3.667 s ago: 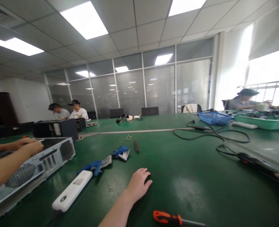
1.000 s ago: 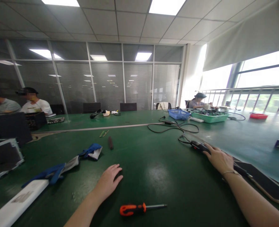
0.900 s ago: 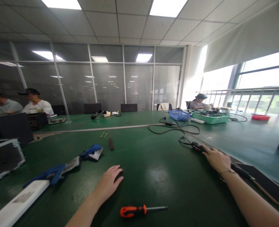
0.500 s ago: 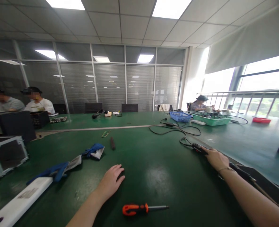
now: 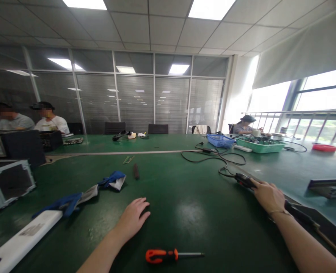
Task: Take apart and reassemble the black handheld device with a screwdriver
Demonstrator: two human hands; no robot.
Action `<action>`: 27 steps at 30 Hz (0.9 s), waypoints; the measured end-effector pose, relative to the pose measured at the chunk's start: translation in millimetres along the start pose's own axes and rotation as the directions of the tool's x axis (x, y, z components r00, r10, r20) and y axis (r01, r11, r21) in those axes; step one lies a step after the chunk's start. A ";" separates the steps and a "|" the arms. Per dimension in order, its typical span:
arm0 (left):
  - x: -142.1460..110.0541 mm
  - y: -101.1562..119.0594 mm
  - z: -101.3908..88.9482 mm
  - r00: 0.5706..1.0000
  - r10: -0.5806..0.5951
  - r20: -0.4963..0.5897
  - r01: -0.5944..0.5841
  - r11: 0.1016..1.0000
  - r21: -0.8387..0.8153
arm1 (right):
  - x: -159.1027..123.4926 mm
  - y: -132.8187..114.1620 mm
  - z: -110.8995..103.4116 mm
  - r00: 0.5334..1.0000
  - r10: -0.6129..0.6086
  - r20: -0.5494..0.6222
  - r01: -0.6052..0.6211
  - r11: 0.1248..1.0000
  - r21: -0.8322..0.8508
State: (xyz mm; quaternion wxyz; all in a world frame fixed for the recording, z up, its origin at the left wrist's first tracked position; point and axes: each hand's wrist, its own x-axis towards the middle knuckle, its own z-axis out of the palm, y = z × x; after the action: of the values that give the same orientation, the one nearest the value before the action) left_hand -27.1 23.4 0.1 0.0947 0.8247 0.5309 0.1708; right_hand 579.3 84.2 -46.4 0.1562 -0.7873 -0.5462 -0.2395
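Observation:
My left hand (image 5: 132, 220) lies on the green tabletop, fingers stretched out and holding nothing. In front of it, close to the near edge, an orange and black screwdriver (image 5: 162, 256) points right. Far to the right, my right hand (image 5: 269, 197) is closed over a black corded device (image 5: 245, 180); its exact kind is not clear. A black cable (image 5: 225, 167) runs from the device's far end. Beyond my left hand lie a dark brown bar (image 5: 136, 171) and two thin green strips (image 5: 128, 160).
Blue and grey gloves (image 5: 112, 180) and a white long box (image 5: 25, 239) lie left, near a metal computer case (image 5: 11, 185). A blue basket (image 5: 220, 141), a green basket (image 5: 260, 146) and a red tray (image 5: 324, 148) stand back right. Three people sit at the far tables.
The view has shifted slightly to the left, so more of the computer case and the dark metal piece at right show. My hands hold nearly the same places.

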 end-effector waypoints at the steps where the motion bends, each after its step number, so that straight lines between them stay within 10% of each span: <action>1: 0.5 -0.2 0.3 1.000 0.007 -0.004 -0.007 1.000 0.004 | 0.2 -0.1 1.0 1.000 0.000 0.006 0.000 1.000 -0.001; 27: 1.3 -1.4 1.6 1.000 0.009 -0.013 -0.009 1.000 0.002 | -7.2 -8.7 -6.7 0.998 -0.037 -0.053 0.035 0.999 -0.025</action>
State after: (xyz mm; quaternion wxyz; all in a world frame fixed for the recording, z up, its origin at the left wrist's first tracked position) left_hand -27.2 25.2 -1.7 0.0895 0.8259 0.5280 0.1762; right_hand 567.7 78.3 -44.9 0.1568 -0.7726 -0.5530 -0.2696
